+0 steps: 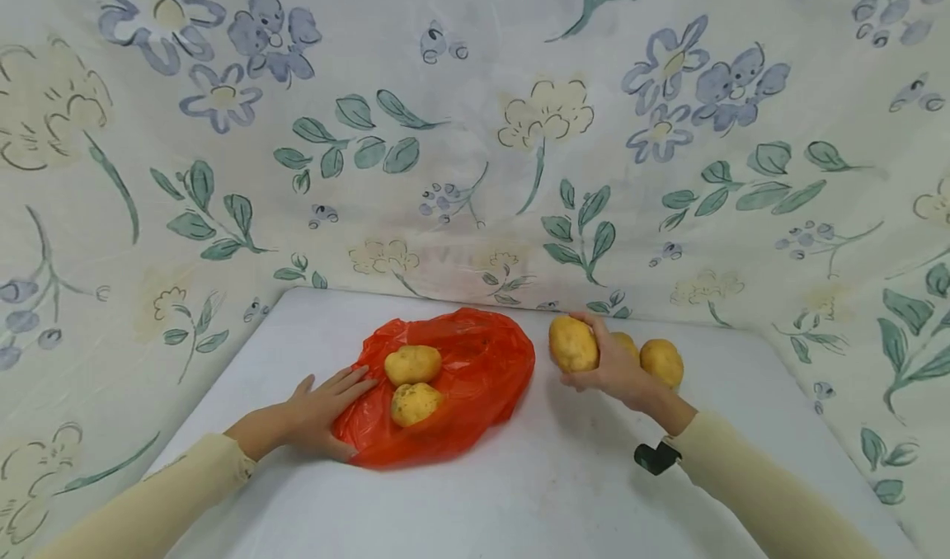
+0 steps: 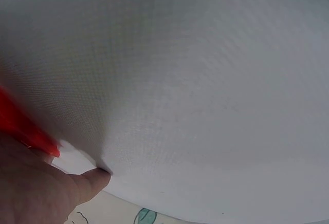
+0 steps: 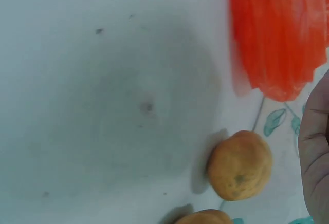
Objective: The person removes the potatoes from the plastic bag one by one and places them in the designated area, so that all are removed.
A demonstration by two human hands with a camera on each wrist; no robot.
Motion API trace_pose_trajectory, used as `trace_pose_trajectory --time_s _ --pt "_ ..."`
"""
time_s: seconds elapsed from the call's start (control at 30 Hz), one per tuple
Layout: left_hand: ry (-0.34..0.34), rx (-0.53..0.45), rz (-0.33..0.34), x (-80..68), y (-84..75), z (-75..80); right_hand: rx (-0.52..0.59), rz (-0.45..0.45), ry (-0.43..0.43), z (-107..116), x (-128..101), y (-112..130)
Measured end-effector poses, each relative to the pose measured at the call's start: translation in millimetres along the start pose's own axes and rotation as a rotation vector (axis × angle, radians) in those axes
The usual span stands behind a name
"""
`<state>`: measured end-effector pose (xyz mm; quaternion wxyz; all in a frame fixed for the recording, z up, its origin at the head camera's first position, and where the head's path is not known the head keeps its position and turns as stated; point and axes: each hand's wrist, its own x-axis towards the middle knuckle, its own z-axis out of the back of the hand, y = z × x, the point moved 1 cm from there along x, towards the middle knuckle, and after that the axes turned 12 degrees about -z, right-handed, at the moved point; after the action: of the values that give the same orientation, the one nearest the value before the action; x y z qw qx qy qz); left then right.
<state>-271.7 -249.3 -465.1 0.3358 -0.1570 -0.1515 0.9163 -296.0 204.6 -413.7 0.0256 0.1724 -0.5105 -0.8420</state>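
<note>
A red plastic bag (image 1: 475, 369) lies spread on the table, and two potatoes (image 1: 412, 365) sit on it near its left side. My left hand (image 1: 326, 415) rests at the bag's left edge with its fingers extended over the plastic. In the left wrist view, the thumb (image 2: 95, 183) stretches out against the table beside a strip of the red bag. To the right of the bag, my right hand (image 1: 612, 369) grips another potato (image 1: 573, 344) just above the table. The right wrist view shows only part of that hand (image 3: 314, 152) at its right edge.
Two more potatoes, one partly hidden (image 1: 626, 344) behind the right hand and one in plain sight (image 1: 662, 363), lie at the right. A white table (image 1: 519, 501) carries everything. Floral cloth (image 1: 475, 171) hangs behind and along both sides.
</note>
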Motion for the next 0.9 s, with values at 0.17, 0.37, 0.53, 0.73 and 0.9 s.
trace_pose_trajectory --time_s 0.17,0.37,0.53,0.73,0.9 --pt "0.024 -0.024 0.013 -2.5 -1.0 -5.2 0.004 -0.044 0.036 -6 -3 -20" --pt "0.002 -0.016 0.018 0.7 -0.9 3.5 -0.091 -0.014 -0.007 -2 0 -26" --pt "-0.010 0.012 0.005 1.7 1.3 5.0 -0.146 -0.032 -0.014 1 2 -33" --pt "-0.008 0.004 -0.001 1.0 0.5 2.7 -0.157 -0.066 -0.005 0 0 -41" --pt "-0.006 0.008 0.004 -0.3 -0.1 3.6 -0.166 -0.100 0.010 -2 0 -46"
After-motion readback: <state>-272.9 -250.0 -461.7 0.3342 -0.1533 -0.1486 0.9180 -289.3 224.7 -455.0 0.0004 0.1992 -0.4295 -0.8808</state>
